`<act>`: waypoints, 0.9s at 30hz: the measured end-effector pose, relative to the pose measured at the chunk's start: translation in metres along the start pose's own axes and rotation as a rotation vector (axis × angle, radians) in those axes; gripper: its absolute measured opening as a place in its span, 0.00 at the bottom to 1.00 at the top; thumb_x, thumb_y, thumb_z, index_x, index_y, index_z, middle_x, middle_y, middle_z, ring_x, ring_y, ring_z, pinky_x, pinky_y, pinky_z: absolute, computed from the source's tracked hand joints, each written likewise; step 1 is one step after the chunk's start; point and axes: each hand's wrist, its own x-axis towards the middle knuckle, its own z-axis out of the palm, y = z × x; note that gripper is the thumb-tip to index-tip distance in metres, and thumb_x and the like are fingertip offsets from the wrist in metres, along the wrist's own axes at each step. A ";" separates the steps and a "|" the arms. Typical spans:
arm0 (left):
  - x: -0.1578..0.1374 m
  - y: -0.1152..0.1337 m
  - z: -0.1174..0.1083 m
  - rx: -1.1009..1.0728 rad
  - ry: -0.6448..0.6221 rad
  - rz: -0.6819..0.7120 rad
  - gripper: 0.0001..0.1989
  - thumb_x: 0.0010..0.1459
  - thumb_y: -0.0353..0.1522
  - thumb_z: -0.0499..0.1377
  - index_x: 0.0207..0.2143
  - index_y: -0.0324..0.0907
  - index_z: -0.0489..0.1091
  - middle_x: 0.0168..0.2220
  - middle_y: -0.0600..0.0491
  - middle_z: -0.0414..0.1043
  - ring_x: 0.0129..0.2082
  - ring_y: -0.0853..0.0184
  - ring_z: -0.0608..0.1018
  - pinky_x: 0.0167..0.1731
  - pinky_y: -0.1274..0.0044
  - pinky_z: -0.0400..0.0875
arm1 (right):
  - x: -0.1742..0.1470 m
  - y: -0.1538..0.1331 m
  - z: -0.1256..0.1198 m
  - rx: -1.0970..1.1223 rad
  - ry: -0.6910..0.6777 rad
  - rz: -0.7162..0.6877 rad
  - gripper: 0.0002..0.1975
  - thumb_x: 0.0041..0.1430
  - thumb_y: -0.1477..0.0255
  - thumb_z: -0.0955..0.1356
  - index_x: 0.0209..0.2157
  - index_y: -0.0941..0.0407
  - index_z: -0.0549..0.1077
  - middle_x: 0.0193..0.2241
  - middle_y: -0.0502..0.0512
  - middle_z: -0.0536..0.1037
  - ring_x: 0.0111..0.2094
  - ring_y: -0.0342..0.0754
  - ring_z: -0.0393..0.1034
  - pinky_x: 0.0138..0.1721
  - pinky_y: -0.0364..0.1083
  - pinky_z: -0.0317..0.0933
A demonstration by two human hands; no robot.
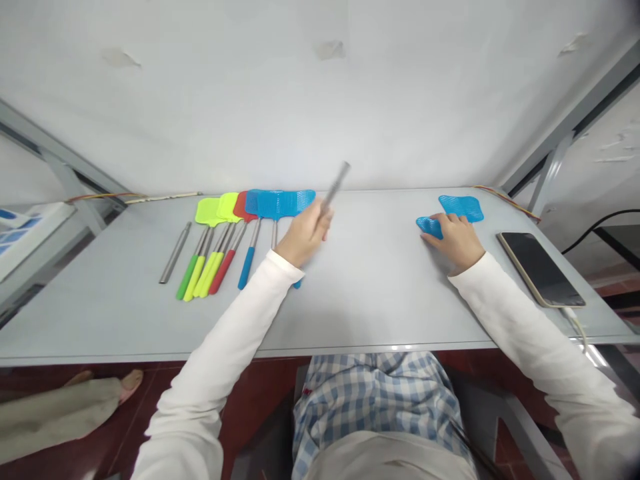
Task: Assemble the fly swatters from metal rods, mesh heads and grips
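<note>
My left hand (306,232) is closed around a metal rod (337,183) that tilts up and to the right, slightly blurred; a bit of red shows below the fist. At the right, my right hand (457,239) grips a loose blue fly swatter head (429,227) at the tabletop, fingers over it. Just behind that hand lies another blue swatter head (465,207). Beside my left hand, fly swatters lie in a row: yellow-green heads (207,211), a red one (244,206) and blue ones (277,204). My left hand and forearm partly cover the rightmost blue swatter.
A bare metal tube (175,253) lies left of the row. A phone (541,269) with a white cable rests near the table's right end. A wall and metal frame bound the grey table (370,300). Another person's leg (65,413) shows at lower left.
</note>
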 end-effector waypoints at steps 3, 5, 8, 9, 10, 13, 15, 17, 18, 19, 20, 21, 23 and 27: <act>-0.006 -0.002 0.003 0.472 -0.113 0.126 0.09 0.60 0.40 0.60 0.32 0.45 0.69 0.32 0.51 0.71 0.38 0.62 0.76 0.34 0.76 0.65 | 0.005 -0.014 -0.007 0.042 -0.006 -0.019 0.18 0.58 0.65 0.67 0.47 0.61 0.73 0.35 0.67 0.78 0.36 0.60 0.70 0.39 0.56 0.60; -0.008 -0.005 0.008 0.650 -0.178 0.175 0.07 0.63 0.38 0.57 0.36 0.45 0.72 0.37 0.49 0.73 0.41 0.60 0.76 0.33 0.76 0.63 | 0.009 -0.023 -0.017 0.128 0.021 0.008 0.17 0.60 0.66 0.64 0.48 0.59 0.73 0.36 0.64 0.79 0.36 0.59 0.72 0.40 0.56 0.62; -0.010 -0.009 0.014 0.763 -0.266 0.180 0.09 0.64 0.37 0.56 0.43 0.46 0.73 0.41 0.47 0.74 0.43 0.60 0.76 0.32 0.76 0.62 | 0.014 -0.030 -0.031 0.266 0.144 0.113 0.16 0.64 0.66 0.60 0.45 0.56 0.74 0.35 0.62 0.79 0.38 0.59 0.73 0.43 0.57 0.63; -0.010 -0.011 0.015 0.782 -0.282 0.166 0.10 0.64 0.37 0.56 0.46 0.47 0.73 0.43 0.48 0.74 0.43 0.60 0.76 0.32 0.77 0.62 | 0.016 -0.031 -0.034 0.330 0.193 0.162 0.15 0.64 0.65 0.59 0.44 0.55 0.74 0.35 0.61 0.79 0.40 0.59 0.73 0.44 0.58 0.63; -0.011 -0.012 0.016 0.795 -0.292 0.152 0.12 0.64 0.36 0.56 0.49 0.48 0.72 0.45 0.48 0.74 0.45 0.60 0.76 0.32 0.77 0.62 | 0.017 -0.031 -0.036 0.423 0.233 0.219 0.15 0.64 0.63 0.60 0.42 0.54 0.74 0.36 0.61 0.79 0.41 0.59 0.73 0.45 0.58 0.63; -0.012 -0.016 0.019 0.800 -0.291 0.142 0.18 0.64 0.37 0.56 0.56 0.52 0.68 0.48 0.49 0.73 0.46 0.61 0.76 0.31 0.78 0.62 | 0.019 -0.030 -0.032 0.898 0.218 0.422 0.13 0.61 0.59 0.62 0.36 0.52 0.72 0.34 0.57 0.79 0.38 0.54 0.73 0.43 0.56 0.67; -0.014 -0.017 0.022 0.804 -0.276 0.145 0.18 0.65 0.38 0.55 0.57 0.54 0.68 0.44 0.49 0.72 0.43 0.62 0.76 0.31 0.79 0.63 | 0.018 -0.032 -0.026 1.243 0.114 0.527 0.11 0.57 0.58 0.66 0.32 0.51 0.70 0.30 0.53 0.77 0.35 0.51 0.73 0.41 0.53 0.68; -0.016 -0.019 0.025 0.821 -0.251 0.151 0.17 0.65 0.39 0.54 0.55 0.56 0.70 0.41 0.49 0.71 0.38 0.64 0.76 0.30 0.78 0.63 | 0.017 -0.036 -0.021 1.471 0.026 0.575 0.12 0.52 0.59 0.71 0.30 0.51 0.68 0.29 0.51 0.77 0.35 0.49 0.74 0.41 0.53 0.70; -0.017 -0.020 0.026 0.833 -0.240 0.154 0.17 0.65 0.39 0.53 0.55 0.57 0.71 0.40 0.49 0.70 0.36 0.64 0.76 0.29 0.78 0.63 | 0.016 -0.039 -0.019 1.536 0.002 0.590 0.13 0.49 0.59 0.73 0.31 0.51 0.69 0.30 0.50 0.78 0.35 0.49 0.74 0.42 0.53 0.70; -0.017 -0.020 0.027 0.845 -0.234 0.156 0.17 0.66 0.39 0.53 0.55 0.57 0.71 0.40 0.49 0.70 0.35 0.65 0.76 0.29 0.78 0.63 | 0.014 -0.043 -0.018 1.577 -0.011 0.605 0.14 0.47 0.60 0.74 0.31 0.51 0.69 0.31 0.50 0.79 0.37 0.49 0.75 0.44 0.53 0.71; -0.017 -0.021 0.027 0.860 -0.229 0.155 0.17 0.66 0.39 0.53 0.55 0.58 0.71 0.40 0.49 0.70 0.35 0.64 0.75 0.29 0.77 0.62 | 0.013 -0.046 -0.017 1.605 -0.014 0.626 0.15 0.45 0.60 0.75 0.32 0.51 0.70 0.32 0.49 0.79 0.38 0.49 0.75 0.46 0.53 0.71; -0.018 -0.021 0.027 0.876 -0.226 0.150 0.18 0.66 0.39 0.52 0.56 0.58 0.71 0.41 0.49 0.70 0.36 0.64 0.75 0.28 0.77 0.62 | 0.012 -0.050 -0.017 1.627 -0.010 0.648 0.16 0.44 0.61 0.76 0.33 0.50 0.71 0.33 0.49 0.80 0.39 0.49 0.76 0.48 0.53 0.70; -0.018 -0.020 0.027 0.908 -0.227 0.131 0.19 0.67 0.40 0.51 0.58 0.57 0.69 0.40 0.48 0.70 0.37 0.63 0.75 0.28 0.77 0.62 | 0.011 -0.055 -0.017 1.671 0.007 0.674 0.17 0.41 0.63 0.78 0.33 0.50 0.72 0.34 0.48 0.80 0.40 0.48 0.76 0.52 0.52 0.69; -0.018 -0.016 0.025 1.013 -0.228 0.123 0.22 0.70 0.40 0.44 0.61 0.52 0.66 0.39 0.47 0.71 0.39 0.63 0.76 0.29 0.77 0.64 | 0.009 -0.061 -0.019 1.737 0.017 0.639 0.19 0.40 0.64 0.79 0.33 0.50 0.73 0.34 0.46 0.81 0.41 0.46 0.76 0.54 0.50 0.68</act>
